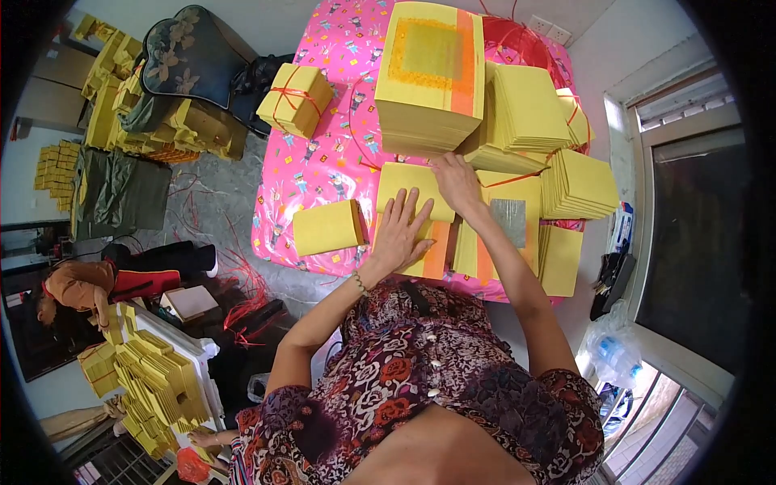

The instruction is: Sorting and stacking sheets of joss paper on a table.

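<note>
A folded yellow paper sheet [408, 179] lies on a stack of yellow papers with an orange band [437, 250], directly in front of me. My left hand [398, 233] presses flat on its lower left part, fingers spread. At its right edge my right hand [457, 184] has its fingers bent in, closed on the paper; the fingertips are partly hidden. Just beyond stands a tall yellow paper stack [428, 89] with an orange stripe. A smaller folded yellow bundle [327, 229] lies left of my left hand.
A pink patterned cover [319, 174] spreads under the stacks. Folded yellow wads [529, 105] crowd the right side; a red-tied bundle [297, 99] sits far left. Two other people, one in a brown top [81, 284], are beside a paper-laden table [206, 368]. Red strings [242, 283] litter the floor.
</note>
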A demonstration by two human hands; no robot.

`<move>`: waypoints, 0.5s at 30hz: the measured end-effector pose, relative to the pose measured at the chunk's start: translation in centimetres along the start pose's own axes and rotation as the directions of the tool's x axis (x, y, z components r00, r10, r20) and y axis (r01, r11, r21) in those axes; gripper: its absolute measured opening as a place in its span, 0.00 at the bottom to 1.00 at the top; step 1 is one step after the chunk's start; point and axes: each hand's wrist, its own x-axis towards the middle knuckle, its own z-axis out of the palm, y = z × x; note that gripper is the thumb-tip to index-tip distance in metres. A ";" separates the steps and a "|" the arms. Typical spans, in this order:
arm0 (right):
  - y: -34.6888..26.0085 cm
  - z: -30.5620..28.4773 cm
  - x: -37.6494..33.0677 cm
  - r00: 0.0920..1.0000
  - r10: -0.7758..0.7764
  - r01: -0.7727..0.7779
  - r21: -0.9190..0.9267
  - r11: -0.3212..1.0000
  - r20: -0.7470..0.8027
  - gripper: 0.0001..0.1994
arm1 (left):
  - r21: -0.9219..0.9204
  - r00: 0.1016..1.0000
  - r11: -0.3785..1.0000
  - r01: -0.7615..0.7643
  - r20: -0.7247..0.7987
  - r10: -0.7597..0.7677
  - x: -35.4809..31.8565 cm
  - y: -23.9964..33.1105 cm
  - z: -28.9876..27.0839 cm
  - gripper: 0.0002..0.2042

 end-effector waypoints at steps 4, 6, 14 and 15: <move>-1.0 2.2 1.1 0.995 -0.079 0.084 0.078 0.993 -0.061 0.13 | 0.016 0.998 1.000 0.012 0.054 -0.013 0.3 0.0 0.1 0.40; -1.2 3.0 1.3 0.996 -0.088 0.090 0.092 0.992 -0.020 0.14 | 0.015 0.998 1.000 0.006 0.059 -0.007 0.3 -0.2 0.2 0.40; -1.7 3.3 1.0 0.998 -0.070 0.070 0.090 0.993 0.000 0.13 | -0.009 0.999 1.000 0.002 0.050 -0.002 0.2 -0.6 0.7 0.38; -1.7 3.3 1.0 0.997 -0.072 0.072 0.071 0.995 -0.010 0.13 | -0.018 0.999 1.000 0.002 0.050 -0.001 0.2 -0.7 0.7 0.38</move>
